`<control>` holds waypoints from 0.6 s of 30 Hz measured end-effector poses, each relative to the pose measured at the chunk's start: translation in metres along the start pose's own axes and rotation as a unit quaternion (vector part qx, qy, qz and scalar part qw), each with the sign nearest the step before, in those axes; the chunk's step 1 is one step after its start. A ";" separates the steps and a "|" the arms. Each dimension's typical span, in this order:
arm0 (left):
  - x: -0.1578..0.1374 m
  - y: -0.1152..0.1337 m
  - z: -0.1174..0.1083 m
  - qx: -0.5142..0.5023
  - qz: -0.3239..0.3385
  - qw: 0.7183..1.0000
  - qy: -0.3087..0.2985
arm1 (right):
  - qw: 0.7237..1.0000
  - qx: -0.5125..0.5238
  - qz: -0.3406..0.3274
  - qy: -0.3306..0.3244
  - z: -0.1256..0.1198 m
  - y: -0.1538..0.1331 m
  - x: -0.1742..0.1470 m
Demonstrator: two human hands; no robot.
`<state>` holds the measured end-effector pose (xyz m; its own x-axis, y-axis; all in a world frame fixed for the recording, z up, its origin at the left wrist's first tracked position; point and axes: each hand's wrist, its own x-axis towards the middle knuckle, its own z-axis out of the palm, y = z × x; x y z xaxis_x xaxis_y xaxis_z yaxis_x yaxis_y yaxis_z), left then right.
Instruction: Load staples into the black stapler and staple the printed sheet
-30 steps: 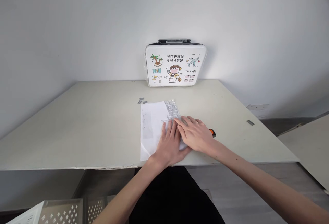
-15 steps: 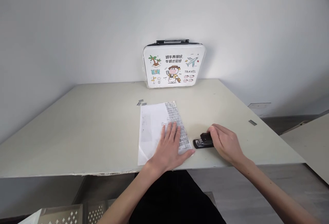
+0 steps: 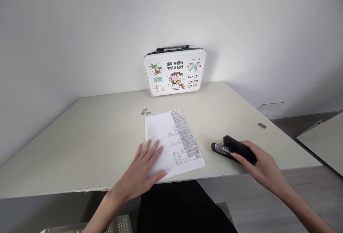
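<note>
A pale table (image 3: 107, 140) spans the scene, with a white cartoon case (image 3: 175, 79) standing at its far edge against the wall. Printed paper (image 3: 163, 129) lies near the middle of the near edge. The left hand (image 3: 142, 172), fingers spread and gripping nothing, rests on the paper's near left part. Right of the paper, the right hand (image 3: 264, 165) is closed around the back of a black stapler (image 3: 238, 149). Small grey strips (image 3: 144, 112) lie just beyond the paper's far left corner; another strip (image 3: 262, 125) lies far right.

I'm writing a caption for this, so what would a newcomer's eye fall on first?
Probably the white cartoon-printed case standing at the back of the table. Next, the black stapler in the right hand, then the printed paper to its left, partly under the left hand.
</note>
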<state>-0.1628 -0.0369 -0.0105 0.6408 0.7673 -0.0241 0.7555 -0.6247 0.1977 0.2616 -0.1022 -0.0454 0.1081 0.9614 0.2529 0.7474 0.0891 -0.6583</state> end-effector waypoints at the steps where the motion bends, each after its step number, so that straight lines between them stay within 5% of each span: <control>1: 0.002 0.008 0.001 -0.001 0.004 1.000 0.004 | 1.000 0.009 0.015 0.023 -0.001 -0.005 -0.003; 5: 0.031 0.041 0.007 -0.020 0.039 0.999 0.021 | 0.996 0.024 0.039 0.075 -0.006 -0.027 -0.011; 12: 0.130 0.091 0.040 -0.047 0.102 0.993 0.042 | 0.995 0.068 -0.003 0.077 0.000 -0.075 0.000; 18: 0.171 0.109 0.067 -0.036 0.140 0.988 0.062 | 0.994 0.086 -0.023 0.059 0.007 -0.102 0.015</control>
<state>0.0381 0.0168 -0.0584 0.7986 0.5802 0.1603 0.5361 -0.8067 0.2487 0.1825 -0.0953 0.0201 0.1594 0.9190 0.3606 0.6313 0.1859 -0.7529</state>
